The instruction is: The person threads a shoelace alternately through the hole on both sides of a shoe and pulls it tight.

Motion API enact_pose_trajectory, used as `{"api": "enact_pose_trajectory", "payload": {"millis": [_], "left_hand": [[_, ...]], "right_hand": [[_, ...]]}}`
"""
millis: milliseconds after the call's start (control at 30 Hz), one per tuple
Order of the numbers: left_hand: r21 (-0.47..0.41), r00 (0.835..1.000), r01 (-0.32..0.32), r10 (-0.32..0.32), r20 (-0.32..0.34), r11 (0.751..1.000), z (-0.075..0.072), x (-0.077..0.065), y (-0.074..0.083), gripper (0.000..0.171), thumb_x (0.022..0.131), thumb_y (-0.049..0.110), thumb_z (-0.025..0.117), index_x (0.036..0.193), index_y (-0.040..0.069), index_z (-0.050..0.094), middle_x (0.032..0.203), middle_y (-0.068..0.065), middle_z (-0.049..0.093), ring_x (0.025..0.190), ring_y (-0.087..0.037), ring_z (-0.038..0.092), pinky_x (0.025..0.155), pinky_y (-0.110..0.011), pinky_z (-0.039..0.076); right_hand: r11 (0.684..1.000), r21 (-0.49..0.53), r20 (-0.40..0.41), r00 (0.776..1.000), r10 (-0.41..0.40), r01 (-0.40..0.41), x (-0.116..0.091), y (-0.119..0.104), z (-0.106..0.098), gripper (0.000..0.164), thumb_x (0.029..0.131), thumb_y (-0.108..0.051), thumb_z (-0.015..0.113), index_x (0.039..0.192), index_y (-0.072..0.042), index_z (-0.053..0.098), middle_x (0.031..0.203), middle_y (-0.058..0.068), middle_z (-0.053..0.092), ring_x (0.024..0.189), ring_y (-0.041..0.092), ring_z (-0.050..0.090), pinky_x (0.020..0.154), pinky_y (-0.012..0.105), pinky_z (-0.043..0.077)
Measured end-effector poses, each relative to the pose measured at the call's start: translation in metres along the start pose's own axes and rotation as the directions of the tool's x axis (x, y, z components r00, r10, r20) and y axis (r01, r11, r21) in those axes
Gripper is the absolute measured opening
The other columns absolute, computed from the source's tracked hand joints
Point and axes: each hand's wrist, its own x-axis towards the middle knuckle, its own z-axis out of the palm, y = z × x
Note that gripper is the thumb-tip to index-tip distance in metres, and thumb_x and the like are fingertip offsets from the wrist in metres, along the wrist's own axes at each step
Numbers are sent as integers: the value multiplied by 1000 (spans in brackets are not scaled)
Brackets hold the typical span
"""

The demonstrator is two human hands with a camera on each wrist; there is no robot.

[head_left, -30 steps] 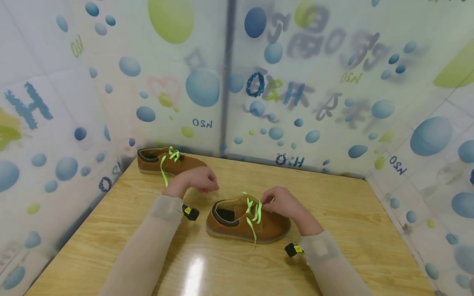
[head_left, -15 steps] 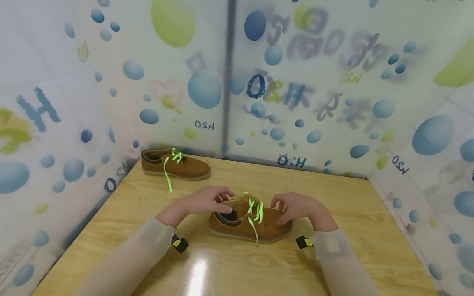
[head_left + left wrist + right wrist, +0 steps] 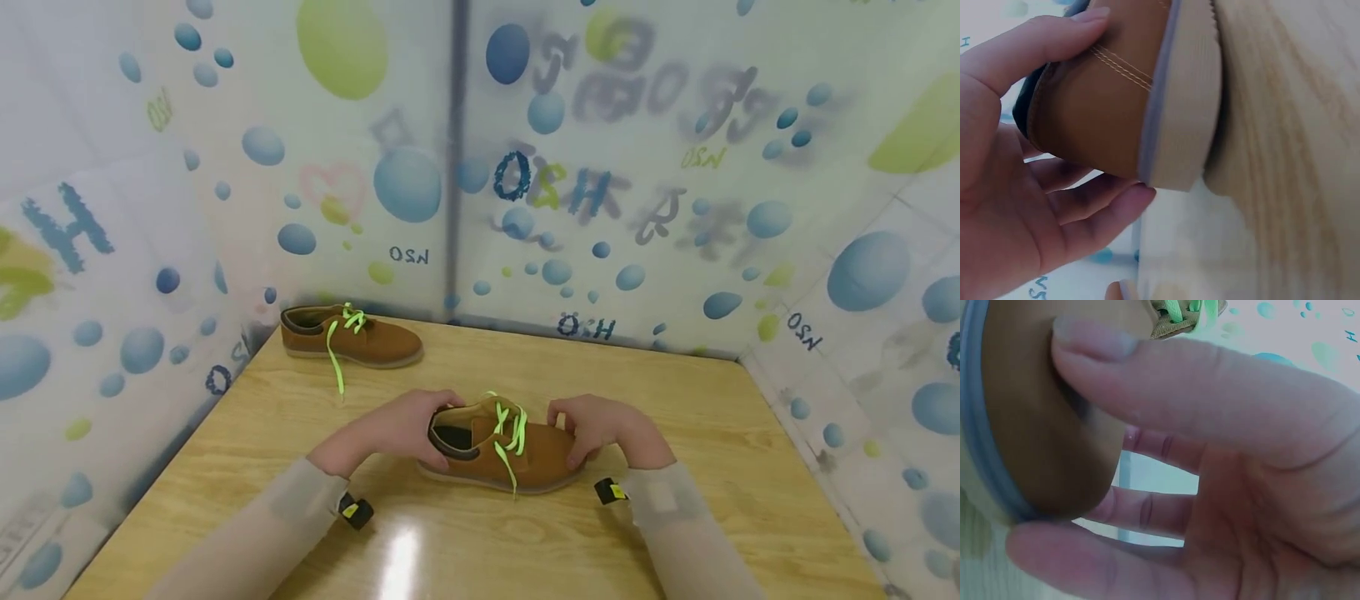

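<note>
A brown shoe with bright green laces sits in the middle of the table, its toe to the right in the head view. My left hand grips its heel, with the thumb on the near side and the fingers curled behind. In the left wrist view the thumb lies on the brown upper and a fingertip meets the edge of the pale sole. At the other end my right hand holds the toe. Its thumb presses on the leather toe in the right wrist view, and the fingers wrap the far side.
A matching brown shoe stands at the table's back left, one green lace hanging down its side onto the wood. Walls printed with blue and green drops enclose the wooden table at the back and both sides.
The left hand has come down from near the back shoe to the front shoe's heel. The right hand has left the laces and moved to the toe. Both hands now grip the shoe.
</note>
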Motion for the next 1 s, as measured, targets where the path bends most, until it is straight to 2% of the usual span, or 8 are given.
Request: {"api": "enact_pose_trajectory", "payload": {"millis": [133, 367, 633, 800, 1000], "left_hand": [[36, 1000, 21, -21, 18, 999, -10, -8, 0, 83, 66, 26, 99, 138, 12, 61, 115, 2, 72, 99, -14, 65, 88, -33, 53], [135, 992, 101, -110, 59, 986, -30, -24, 0, 73, 63, 14, 99, 126, 14, 63, 106, 1, 69, 89, -16, 60, 81, -35, 52], [224, 971, 208, -229, 74, 952, -50, -39, 0, 79, 61, 11, 102, 129, 11, 62, 112, 0, 69, 99, -17, 62, 88, -40, 55], [206, 977, 195, -209, 47, 959, -56, -49, -12, 79, 61, 6, 98, 131, 10, 62, 114, -2, 69, 100, -20, 62, 88, -39, 54], [116, 987, 159, -157, -25, 980, -61, -68, -41, 81, 61, 4, 91, 136, 13, 63, 119, 0, 70, 101, -19, 61, 88, -38, 51]], "right_hand": [[997, -35, 15, 998, -64, 64, 6, -5, 5, 58, 74, -2, 94, 118, -18, 59, 95, 9, 67, 65, 22, 66, 63, 37, 59], [961, -182, -16, 976, -215, 209, 17, -16, 20, 64, 71, -11, 96, 123, -23, 60, 102, 0, 68, 87, 15, 62, 79, 35, 55], [937, -176, -71, 946, -318, 301, 25, -35, 32, 61, 76, -14, 95, 130, -15, 66, 111, 2, 70, 91, 12, 66, 83, 35, 58], [931, -162, -124, 929, -349, 328, 31, -40, 40, 62, 78, -16, 95, 133, -13, 68, 114, 2, 72, 94, 13, 68, 83, 33, 59], [933, -127, -233, 904, -357, 336, 41, -46, 57, 58, 79, -16, 93, 133, -12, 71, 116, 1, 75, 98, 14, 71, 83, 30, 59]]}}
